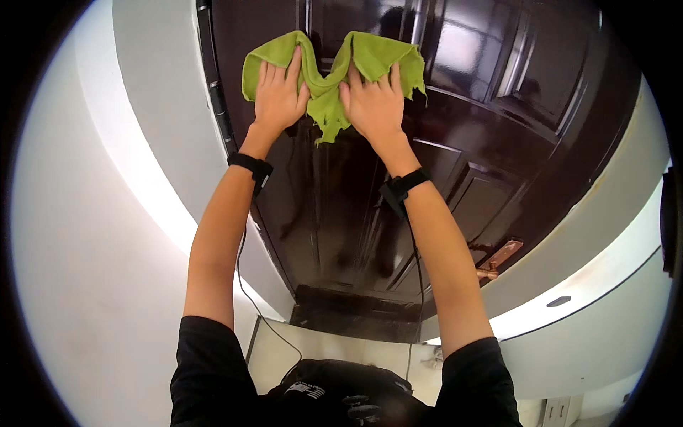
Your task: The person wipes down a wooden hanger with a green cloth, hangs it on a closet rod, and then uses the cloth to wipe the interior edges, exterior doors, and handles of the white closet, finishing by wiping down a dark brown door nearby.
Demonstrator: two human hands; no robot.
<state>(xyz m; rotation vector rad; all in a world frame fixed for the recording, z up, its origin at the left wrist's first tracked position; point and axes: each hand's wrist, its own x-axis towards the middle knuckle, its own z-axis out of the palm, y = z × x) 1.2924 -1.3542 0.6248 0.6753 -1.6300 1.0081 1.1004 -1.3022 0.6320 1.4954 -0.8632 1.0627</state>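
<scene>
A green cloth (324,89) with frayed edges is bunched up against a glossy dark brown panelled door (455,117). Its middle sags in folds between my two hands. My left hand (279,99) holds the left part, fingers extended over the fabric and thumb toward the middle. On the right part, my right hand (375,107) grips the cloth, and a fold covers some of its fingertips. Both arms reach forward, each with a black wrist strap.
A copper-coloured door handle (501,260) sits at the lower right of the door. Dark hinges (219,103) line its left edge beside a white wall (78,235). A thin black cable (260,311) hangs by my left arm. Below is a dark threshold (356,320) and pale floor.
</scene>
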